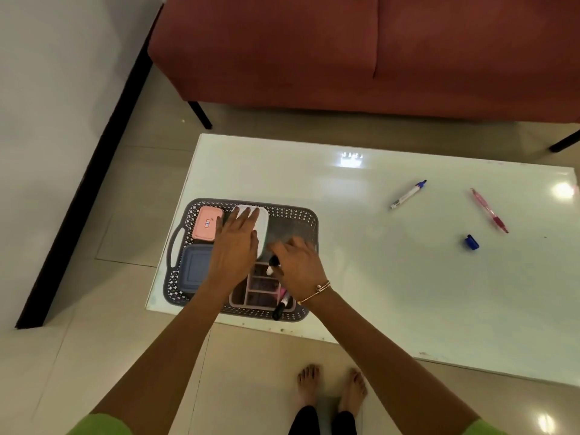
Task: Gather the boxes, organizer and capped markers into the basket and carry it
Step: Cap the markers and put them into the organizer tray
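A grey lattice basket (301, 215) sits at the left end of the white table. Inside lie a pink box (207, 222), a blue box (194, 273), a white box (262, 227) and a pink compartment organizer (257, 290). My left hand (235, 243) rests flat on the white box. My right hand (298, 265) holds a black-capped marker (272, 265) over the organizer. Another black marker (282, 304) lies in the organizer's near corner. On the table to the right lie an uncapped blue marker (408, 194), its blue cap (471, 242) and a pink pen (489, 210).
A red sofa (345, 48) stands beyond the table's far edge. A white wall with a black skirting (88, 183) runs along the left. My bare feet (332, 387) stand on the tiled floor at the table's near edge.
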### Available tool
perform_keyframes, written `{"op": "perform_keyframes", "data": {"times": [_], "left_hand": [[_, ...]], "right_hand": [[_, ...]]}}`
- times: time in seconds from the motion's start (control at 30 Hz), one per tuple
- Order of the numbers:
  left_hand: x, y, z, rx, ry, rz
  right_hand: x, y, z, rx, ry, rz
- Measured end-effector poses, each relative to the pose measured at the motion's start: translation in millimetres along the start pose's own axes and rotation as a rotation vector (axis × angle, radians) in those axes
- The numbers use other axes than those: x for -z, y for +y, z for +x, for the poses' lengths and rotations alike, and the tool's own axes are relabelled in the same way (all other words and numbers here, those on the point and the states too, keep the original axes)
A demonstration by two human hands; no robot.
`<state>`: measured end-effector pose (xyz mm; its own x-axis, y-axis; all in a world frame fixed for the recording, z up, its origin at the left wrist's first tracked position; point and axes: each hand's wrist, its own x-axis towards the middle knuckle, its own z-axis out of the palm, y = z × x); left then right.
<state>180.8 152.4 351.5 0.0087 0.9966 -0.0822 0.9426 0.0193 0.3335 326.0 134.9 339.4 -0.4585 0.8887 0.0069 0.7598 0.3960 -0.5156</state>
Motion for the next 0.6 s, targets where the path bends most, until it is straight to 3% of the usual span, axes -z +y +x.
{"op": "perform_keyframes", "data": {"times": [0.13, 0.27, 0.43, 0.6], "left_hand": [[-0.4, 12.5, 8.5, -0.010, 0.037, -0.028], [-14.7, 50.0, 28.4, -0.057, 0.032, -0.093], [-70.4, 137.4, 48.1, -0.133, -0.045, -0.160], [-147.4, 204.6, 68.9, -0.266, -0.164, -0.069]], "right_hand": [[-2.3, 9.3, 4.9, 0.035, -0.032, -0.011], [22.0, 57.0, -0.3, -0.041, 0.071, 0.002], [65.8, 167.7, -31.9, -0.344, 0.251, 0.041], [91.5, 281.2, -68.2, -0.697, 0.256, 0.016]]}}
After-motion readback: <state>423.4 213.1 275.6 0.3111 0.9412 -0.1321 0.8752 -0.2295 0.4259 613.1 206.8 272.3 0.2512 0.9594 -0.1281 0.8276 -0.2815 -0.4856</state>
